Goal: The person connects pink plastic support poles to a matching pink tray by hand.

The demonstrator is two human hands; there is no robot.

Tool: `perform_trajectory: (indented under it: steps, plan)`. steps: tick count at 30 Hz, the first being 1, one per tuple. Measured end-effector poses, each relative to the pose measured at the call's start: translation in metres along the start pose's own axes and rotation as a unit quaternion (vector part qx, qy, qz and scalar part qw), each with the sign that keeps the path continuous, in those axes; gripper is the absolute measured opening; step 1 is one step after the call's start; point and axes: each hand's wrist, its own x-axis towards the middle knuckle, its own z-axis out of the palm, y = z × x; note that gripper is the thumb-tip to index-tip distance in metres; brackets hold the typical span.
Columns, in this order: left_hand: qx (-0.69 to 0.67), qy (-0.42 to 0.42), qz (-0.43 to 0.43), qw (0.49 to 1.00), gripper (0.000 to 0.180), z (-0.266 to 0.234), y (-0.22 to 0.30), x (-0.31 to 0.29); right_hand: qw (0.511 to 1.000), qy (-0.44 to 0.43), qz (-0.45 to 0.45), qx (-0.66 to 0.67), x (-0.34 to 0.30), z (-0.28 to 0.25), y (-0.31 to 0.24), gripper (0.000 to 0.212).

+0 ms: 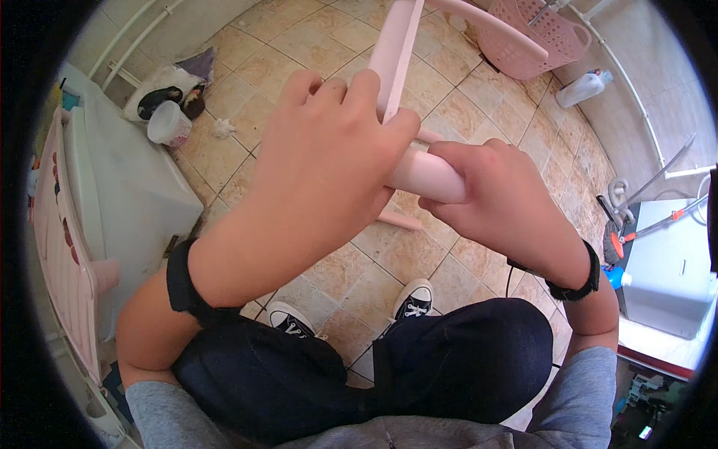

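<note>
A pale pink plastic frame (393, 63) with long bars is held up in front of me above the tiled floor. My left hand (336, 138) is closed around it near a corner, its knuckles facing up. Just to the right, my right hand (499, 183) wraps around the end of a short, thick pink tube (428, 176). That tube runs from under my left hand into my right palm, so its two ends are hidden. Another pink bar (400, 220) of the same colour shows below my hands.
A pink basket (516, 45) stands at the far right, near a white bottle (583, 90). On the left are a white fixture (138, 176), a white tub (170, 124), a plastic bag (149, 82) and a pink slatted panel (63, 247). To the right stands a white box-shaped appliance (669, 273).
</note>
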Motion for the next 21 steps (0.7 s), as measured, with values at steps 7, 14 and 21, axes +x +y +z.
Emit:
perform_trajectory:
  steps: [7,14,21]
  plan:
    - [0.043,0.028,-0.022,0.998,0.052,0.0,0.0,-0.002,0.999,-0.009,0.011,-0.037,0.007,-0.001,-0.005,0.018]
    - [-0.023,-0.026,-0.05,0.998,0.051,0.001,-0.002,-0.009,0.997,-0.026,-0.022,-0.073,0.003,-0.001,0.001,0.016]
    - [-0.02,0.013,-0.008,1.0,0.041,0.009,-0.004,-0.014,0.996,-0.028,-0.023,-0.076,-0.008,0.004,0.003,0.024]
